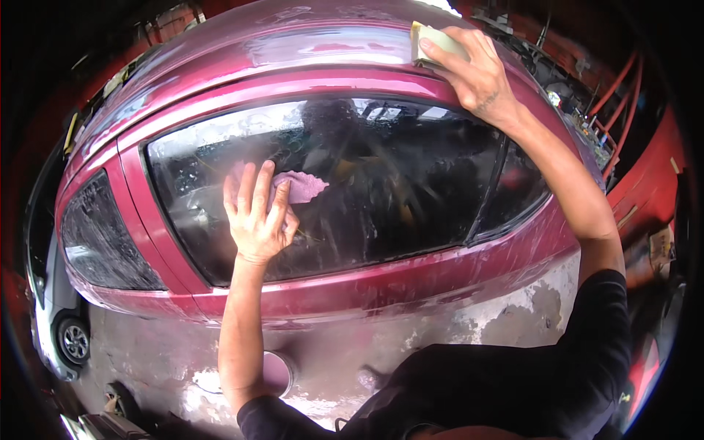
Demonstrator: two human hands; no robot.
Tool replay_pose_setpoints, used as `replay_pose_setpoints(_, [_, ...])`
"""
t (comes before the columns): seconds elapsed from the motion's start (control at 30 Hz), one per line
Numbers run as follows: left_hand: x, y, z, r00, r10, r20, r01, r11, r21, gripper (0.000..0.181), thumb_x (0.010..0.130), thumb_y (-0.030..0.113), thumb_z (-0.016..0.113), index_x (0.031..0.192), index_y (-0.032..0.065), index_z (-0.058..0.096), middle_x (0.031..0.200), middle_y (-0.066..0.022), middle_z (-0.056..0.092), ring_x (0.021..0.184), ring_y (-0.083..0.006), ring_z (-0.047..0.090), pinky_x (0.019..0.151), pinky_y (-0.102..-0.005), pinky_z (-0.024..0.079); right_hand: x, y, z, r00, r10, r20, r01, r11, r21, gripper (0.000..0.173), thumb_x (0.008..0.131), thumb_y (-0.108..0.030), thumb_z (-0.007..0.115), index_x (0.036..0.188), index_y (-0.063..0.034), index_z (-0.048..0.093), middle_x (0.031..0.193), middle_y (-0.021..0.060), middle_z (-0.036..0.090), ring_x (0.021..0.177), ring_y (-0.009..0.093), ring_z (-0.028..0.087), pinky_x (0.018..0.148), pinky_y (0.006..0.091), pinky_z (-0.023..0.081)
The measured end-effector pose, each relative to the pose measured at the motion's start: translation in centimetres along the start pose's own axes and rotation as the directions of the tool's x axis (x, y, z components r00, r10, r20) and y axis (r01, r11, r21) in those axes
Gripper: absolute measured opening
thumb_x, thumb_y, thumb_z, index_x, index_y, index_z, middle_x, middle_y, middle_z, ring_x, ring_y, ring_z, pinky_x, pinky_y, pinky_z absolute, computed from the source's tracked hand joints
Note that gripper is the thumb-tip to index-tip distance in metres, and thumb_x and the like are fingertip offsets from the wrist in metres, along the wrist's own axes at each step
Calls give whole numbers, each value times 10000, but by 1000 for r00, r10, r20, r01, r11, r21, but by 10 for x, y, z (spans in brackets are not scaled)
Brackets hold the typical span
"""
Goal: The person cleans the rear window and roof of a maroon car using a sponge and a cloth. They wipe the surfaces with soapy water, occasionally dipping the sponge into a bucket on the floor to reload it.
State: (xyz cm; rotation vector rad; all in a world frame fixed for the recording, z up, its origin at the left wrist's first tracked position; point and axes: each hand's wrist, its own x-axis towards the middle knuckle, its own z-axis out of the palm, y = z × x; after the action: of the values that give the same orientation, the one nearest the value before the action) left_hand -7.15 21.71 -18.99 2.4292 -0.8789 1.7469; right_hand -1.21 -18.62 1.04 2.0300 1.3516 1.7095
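Observation:
A dark red car fills the middle of the view, its door window (374, 220) wet and streaked. My left hand (258, 217) lies spread against this glass with a crumpled pink cloth (305, 187) under its palm and fingers. Up at the roof edge, my right hand (473, 69) grips a pale sanding block (440, 44) with what looks like yellowish sandpaper around it. The block rests on the roof rail (335, 47), where grey and whitish patches show through the red paint.
A bucket of pinkish liquid (276, 374) stands on the wet concrete floor (165, 341), below my left forearm. Another car, silver, with its wheel (73, 341) showing, is at the left. Red metal tubing (624, 110) and assorted workshop items lie beyond the car at the right.

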Motion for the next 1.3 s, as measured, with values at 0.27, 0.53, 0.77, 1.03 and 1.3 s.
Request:
replay_pose_setpoints(0.27, [-6, -5, -6, 1000, 6, 25, -6, 1000, 13, 385, 840, 217, 635, 1195, 111, 738, 1494, -165, 602, 1393, -406, 537, 1162, -660, 367, 117, -50, 66, 994, -56, -90, 84, 935, 345, 405, 825, -68, 651, 1223, -132, 689, 1024, 131, 624, 939, 298, 562, 844, 430, 450])
replay_pose_setpoints(0.53, [-2, 6, 3, 1000, -17, -7, 17, 1000, -15, 404, 819, 211, 645, 1200, 113, 738, 1502, -158, 599, 1409, -392, 534, 1160, -664, 368, 40, -26, 42, 998, 43, -46, -44, 998, -37, 491, 870, -57, 724, 1351, -151, 717, 1196, 156, 683, 1077, 345, 650, 933, 456, 488])
replay_pose_setpoints(0.77, [-11, -13, -9, 999, -4, 40, 3, 1000, 14, 420, 825, 208, 631, 1224, 112, 720, 1523, -174, 571, 1429, -428, 494, 1192, -670, 331, 104, -49, 68, 976, -45, -212, 111, 944, 311, 322, 849, -80, 653, 1170, -105, 671, 1027, 133, 608, 948, 300, 555, 808, 448, 444])
replay_pose_setpoints(1.03, [-10, -2, 4, 1000, 4, -2, -4, 1000, 8, 403, 935, 334, 541, 1205, 88, 712, 1496, -197, 582, 1439, -418, 490, 1204, -646, 326, 68, -44, 79, 989, 19, -149, -18, 1000, 12, 357, 853, -42, 693, 1168, -205, 729, 1181, -4, 709, 1044, 233, 648, 876, 435, 479])
replay_pose_setpoints(1.3, [-16, -14, -11, 998, -2, 57, 2, 1000, 1, 394, 841, 213, 626, 1202, 93, 731, 1501, -203, 579, 1429, -435, 498, 1196, -679, 321, 65, -34, 66, 999, -6, -34, 10, 994, 110, 356, 882, -87, 725, 1223, -191, 726, 1216, 10, 702, 1060, 215, 650, 873, 428, 502])
